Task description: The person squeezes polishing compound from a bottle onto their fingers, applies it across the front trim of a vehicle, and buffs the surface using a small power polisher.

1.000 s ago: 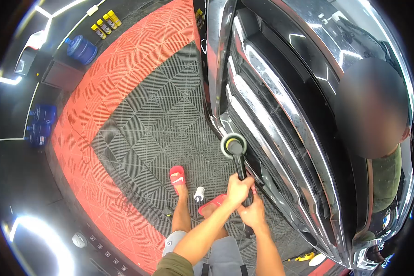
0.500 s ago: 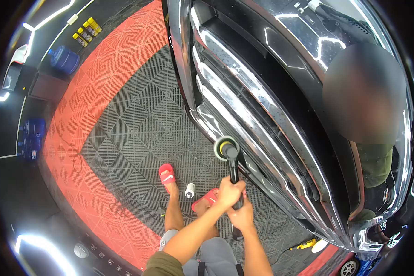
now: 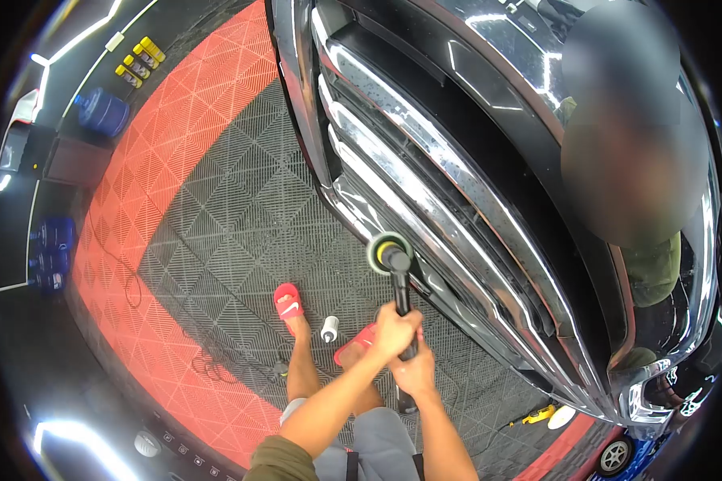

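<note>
My left hand (image 3: pixel 395 330) is closed round the black body of a polishing tool (image 3: pixel 401 290), just behind its head. Lower on the same tool, my right hand (image 3: pixel 414 370) is wrapped round the handle. The tool's round pad (image 3: pixel 388 253), pale green-edged with a yellow centre, is at the lower edge of a car's chrome grille (image 3: pixel 425 200); whether it touches the surface I cannot tell. A small white bottle (image 3: pixel 330 329) rests on the floor between my feet in red sandals (image 3: pixel 288 301).
Black and red floor tiles (image 3: pixel 241 200) lie left of the car. Blue water jugs (image 3: pixel 103 111) and several yellow-capped bottles (image 3: pixel 141 62) line the wall. A yellow tool (image 3: pixel 540 414) lies at lower right, near a car wheel (image 3: pixel 615 455). Cables cross the left floor.
The view has shifted, so the car's grille now sits further left. My hands and the tool appear slightly further left too, both hands still gripping it.
</note>
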Demonstrator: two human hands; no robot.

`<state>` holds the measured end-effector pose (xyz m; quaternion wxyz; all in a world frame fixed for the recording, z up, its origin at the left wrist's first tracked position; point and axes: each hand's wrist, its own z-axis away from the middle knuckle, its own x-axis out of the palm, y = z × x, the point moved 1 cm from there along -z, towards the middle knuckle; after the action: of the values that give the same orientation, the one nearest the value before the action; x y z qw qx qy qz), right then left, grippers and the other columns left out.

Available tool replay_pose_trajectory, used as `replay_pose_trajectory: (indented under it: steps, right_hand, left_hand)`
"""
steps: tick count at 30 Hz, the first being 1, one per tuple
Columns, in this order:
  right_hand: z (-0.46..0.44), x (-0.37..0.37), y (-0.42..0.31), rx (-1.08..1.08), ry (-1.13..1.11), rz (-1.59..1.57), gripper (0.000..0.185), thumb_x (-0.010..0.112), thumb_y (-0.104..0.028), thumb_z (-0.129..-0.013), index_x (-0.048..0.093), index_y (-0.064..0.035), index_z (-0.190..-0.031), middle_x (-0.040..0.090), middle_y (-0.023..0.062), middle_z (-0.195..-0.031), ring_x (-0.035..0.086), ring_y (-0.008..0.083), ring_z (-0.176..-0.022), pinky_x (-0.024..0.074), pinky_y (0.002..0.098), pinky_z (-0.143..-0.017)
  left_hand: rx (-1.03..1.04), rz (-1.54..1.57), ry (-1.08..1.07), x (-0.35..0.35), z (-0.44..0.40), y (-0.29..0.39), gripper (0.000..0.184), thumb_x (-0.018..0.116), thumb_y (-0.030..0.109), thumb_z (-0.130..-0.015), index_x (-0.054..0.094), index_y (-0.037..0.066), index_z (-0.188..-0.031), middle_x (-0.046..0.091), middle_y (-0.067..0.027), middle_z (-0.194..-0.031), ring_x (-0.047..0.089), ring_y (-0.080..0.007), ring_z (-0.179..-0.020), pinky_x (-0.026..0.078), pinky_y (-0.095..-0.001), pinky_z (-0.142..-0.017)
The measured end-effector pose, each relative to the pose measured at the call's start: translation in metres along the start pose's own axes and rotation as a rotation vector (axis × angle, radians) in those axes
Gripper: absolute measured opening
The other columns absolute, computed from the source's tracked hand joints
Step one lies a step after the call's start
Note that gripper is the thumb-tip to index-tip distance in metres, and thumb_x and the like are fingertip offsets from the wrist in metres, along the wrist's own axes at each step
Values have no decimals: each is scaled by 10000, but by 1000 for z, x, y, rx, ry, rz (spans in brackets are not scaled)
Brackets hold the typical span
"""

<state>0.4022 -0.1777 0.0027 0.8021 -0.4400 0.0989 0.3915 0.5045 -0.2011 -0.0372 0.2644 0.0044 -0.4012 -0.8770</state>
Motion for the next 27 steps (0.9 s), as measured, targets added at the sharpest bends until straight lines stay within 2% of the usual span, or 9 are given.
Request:
replay_pose_trajectory:
  steps: [2,8,14,16,18,20,22,23,27]
  right_hand:
    - [17,-5,23,-24,74,-40,711,813,-297,-738,543,64,-1288,709,282,-1000,702,437,-955,557,449,-820]
    - [26,23,30,4,133,-44,841,815,-330,-729,486,104,-1370,699,310,-1028,701,446,-969,557,454,-855]
    - [-29,89,-34,-114,79,-79,881,806,-391,-766,448,89,-1412,664,333,-1141,669,459,-1065,541,472,-906]
    - [-34,85,-63,6,-62,-172,827,797,-418,-782,475,53,-1381,677,315,-1111,669,461,-1044,540,489,-888]
    - [-32,92,-53,-76,29,-127,823,788,-415,-787,464,48,-1386,685,298,-1097,678,445,-1031,543,485,-880]
    - [-16,88,-35,-121,197,-85,593,798,-282,-764,574,45,-1206,726,201,-955,728,351,-892,560,416,-791]
    - [8,69,-21,74,129,-181,569,785,-243,-768,582,35,-1220,712,208,-1047,721,321,-960,552,395,-819]
    - [18,68,-4,-80,221,-243,694,815,-254,-738,538,15,-1314,730,208,-1003,734,363,-918,571,418,-792]
    - [40,66,5,94,279,-312,646,809,-228,-737,554,49,-1262,724,220,-975,736,344,-895,566,417,-785]
  left_hand:
    - [-29,-5,-38,15,16,-7,145,608,103,-837,600,-20,-760,639,-98,-612,640,-177,-551,518,-355,-546]
    - [-52,22,-89,-3,15,-29,63,621,42,-818,599,-4,-781,627,-70,-638,612,-145,-562,507,-320,-531]
    - [15,-34,-15,-82,-28,42,121,579,47,-825,578,3,-712,619,-79,-616,607,-166,-527,500,-332,-498]
    - [48,14,-32,-95,-33,57,115,584,51,-813,578,2,-709,614,-81,-614,606,-168,-530,500,-332,-503]
    - [35,17,-33,-91,-29,59,119,590,57,-811,579,7,-703,608,-80,-614,605,-170,-529,501,-332,-510]
    - [6,-111,-43,-77,-18,43,118,597,65,-817,577,11,-714,610,-73,-620,610,-168,-533,505,-334,-518]
    - [-27,-71,-96,-53,-1,19,113,599,72,-829,587,2,-741,619,-76,-615,617,-167,-536,508,-339,-522]
    - [-24,-117,-147,-42,3,2,101,607,72,-834,588,-3,-768,624,-77,-625,618,-168,-544,507,-333,-524]
    - [-65,-250,-272,-29,17,-5,78,611,61,-827,600,-10,-796,635,-79,-638,631,-164,-569,513,-335,-550]
